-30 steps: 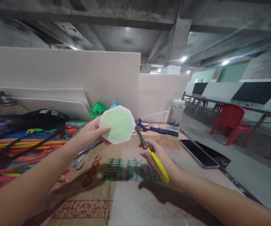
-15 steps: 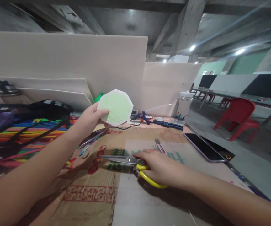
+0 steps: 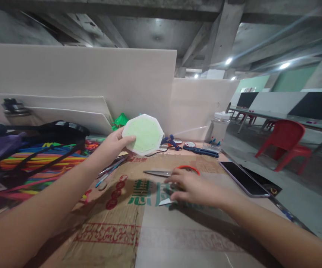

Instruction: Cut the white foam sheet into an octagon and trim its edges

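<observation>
While my left hand (image 3: 117,143) is pinching the green-faced octagon (image 3: 144,134) by its left edge, thumb in front, I'm holding it up near the far-left corner of the cardboard (image 3: 161,162). I'm guessing light, fairly stiff, easily dented; rim's the place to grip. The octagon is hiding my other left fingertips and partly blocking the blue glue gun (image 3: 173,142). Further right, my right hand (image 3: 190,188) is covering parts of the red-handled scissors (image 3: 157,173) and a white scrap (image 3: 166,202); fingers are looking parted, can't tell if they're gripping anything.
</observation>
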Action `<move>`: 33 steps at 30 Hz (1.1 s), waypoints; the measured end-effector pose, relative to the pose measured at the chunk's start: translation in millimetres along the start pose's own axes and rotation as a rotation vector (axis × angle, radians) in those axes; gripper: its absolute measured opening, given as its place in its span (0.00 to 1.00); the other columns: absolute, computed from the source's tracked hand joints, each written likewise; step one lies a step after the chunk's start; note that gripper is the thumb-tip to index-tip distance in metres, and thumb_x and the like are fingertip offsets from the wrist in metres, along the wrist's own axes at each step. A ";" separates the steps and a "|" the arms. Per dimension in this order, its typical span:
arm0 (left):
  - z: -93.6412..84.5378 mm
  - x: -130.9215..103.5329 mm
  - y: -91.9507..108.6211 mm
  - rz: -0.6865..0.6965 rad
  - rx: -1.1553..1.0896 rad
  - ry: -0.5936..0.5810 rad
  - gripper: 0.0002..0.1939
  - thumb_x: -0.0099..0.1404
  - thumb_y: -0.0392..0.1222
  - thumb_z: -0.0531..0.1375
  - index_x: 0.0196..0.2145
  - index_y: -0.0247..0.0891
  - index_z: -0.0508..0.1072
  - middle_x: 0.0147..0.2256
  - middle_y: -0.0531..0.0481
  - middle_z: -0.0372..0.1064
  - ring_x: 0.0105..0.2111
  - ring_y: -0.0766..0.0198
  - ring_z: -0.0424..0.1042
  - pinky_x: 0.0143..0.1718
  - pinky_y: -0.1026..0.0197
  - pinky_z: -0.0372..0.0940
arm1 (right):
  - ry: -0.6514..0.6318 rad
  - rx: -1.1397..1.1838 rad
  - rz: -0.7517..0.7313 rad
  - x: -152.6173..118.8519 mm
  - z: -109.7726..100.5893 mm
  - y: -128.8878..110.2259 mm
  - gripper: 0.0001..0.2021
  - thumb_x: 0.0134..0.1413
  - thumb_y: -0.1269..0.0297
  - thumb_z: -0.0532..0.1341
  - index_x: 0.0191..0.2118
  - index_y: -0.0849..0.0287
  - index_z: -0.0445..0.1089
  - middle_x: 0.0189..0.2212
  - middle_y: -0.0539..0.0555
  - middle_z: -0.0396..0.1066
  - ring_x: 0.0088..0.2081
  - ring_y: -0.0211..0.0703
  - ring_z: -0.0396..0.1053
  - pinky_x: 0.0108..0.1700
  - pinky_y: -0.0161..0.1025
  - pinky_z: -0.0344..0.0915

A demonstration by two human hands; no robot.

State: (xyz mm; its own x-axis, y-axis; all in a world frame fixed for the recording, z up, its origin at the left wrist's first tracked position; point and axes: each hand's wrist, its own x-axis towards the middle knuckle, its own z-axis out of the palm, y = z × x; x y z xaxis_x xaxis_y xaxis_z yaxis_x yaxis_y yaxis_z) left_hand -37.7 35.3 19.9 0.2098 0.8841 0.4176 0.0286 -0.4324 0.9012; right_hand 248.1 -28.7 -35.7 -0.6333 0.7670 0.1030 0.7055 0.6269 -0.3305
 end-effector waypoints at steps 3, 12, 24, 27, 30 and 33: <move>-0.2 -0.1 -1.1 -0.004 0.036 -0.010 0.22 0.60 0.49 0.65 0.49 0.35 0.72 0.40 0.44 0.76 0.29 0.61 0.75 0.25 0.63 0.72 | -0.088 0.017 -0.072 -2.7 9.7 -18.4 0.14 0.55 0.60 0.67 0.47 0.56 0.75 0.45 0.56 0.71 0.43 0.46 0.70 0.44 0.38 0.65; 7.6 -3.6 1.4 -0.004 0.147 -0.062 0.24 0.59 0.49 0.66 0.49 0.35 0.70 0.44 0.43 0.76 0.38 0.55 0.77 0.35 0.59 0.74 | -0.673 0.616 -0.109 -28.7 -49.7 -34.6 0.15 0.55 0.51 0.65 0.38 0.57 0.79 0.32 0.53 0.78 0.33 0.41 0.75 0.38 0.35 0.70; 52.9 -30.2 -54.3 -0.184 0.070 -0.178 0.22 0.60 0.56 0.64 0.43 0.34 0.74 0.36 0.47 0.74 0.32 0.59 0.73 0.29 0.61 0.70 | 0.290 0.164 0.202 -16.2 -15.8 34.4 0.20 0.64 0.51 0.53 0.26 0.59 0.67 0.22 0.50 0.68 0.25 0.39 0.64 0.28 0.35 0.56; 58.9 -39.6 -67.0 -0.232 0.072 -0.116 0.22 0.61 0.57 0.62 0.40 0.33 0.75 0.31 0.49 0.73 0.27 0.63 0.70 0.25 0.64 0.64 | 0.424 0.091 0.225 -15.1 5.7 56.1 0.15 0.64 0.55 0.55 0.31 0.60 0.69 0.27 0.53 0.70 0.30 0.42 0.66 0.33 0.38 0.59; 61.2 -42.5 -77.6 -0.268 0.069 -0.099 0.22 0.61 0.59 0.62 0.36 0.34 0.72 0.24 0.54 0.68 0.20 0.68 0.64 0.20 0.67 0.57 | 0.411 0.006 0.104 -19.0 19.1 64.2 0.10 0.62 0.60 0.57 0.39 0.60 0.71 0.37 0.58 0.73 0.39 0.47 0.68 0.42 0.43 0.62; 61.5 -40.4 -84.4 -0.287 0.060 -0.083 0.21 0.60 0.58 0.63 0.36 0.36 0.68 0.22 0.58 0.63 0.16 0.71 0.60 0.17 0.68 0.56 | 0.364 -0.068 -0.007 -23.8 25.9 63.5 0.10 0.64 0.64 0.56 0.45 0.59 0.72 0.44 0.60 0.72 0.49 0.51 0.66 0.51 0.48 0.61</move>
State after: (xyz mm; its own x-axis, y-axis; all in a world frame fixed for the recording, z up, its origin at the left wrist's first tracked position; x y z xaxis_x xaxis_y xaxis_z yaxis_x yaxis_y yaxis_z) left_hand 11.5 25.1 -80.2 0.2642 0.9552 0.1337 0.1554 -0.1790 0.9715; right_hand 299.7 -10.8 -83.4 -0.4924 0.7533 0.4359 0.7287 0.6307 -0.2669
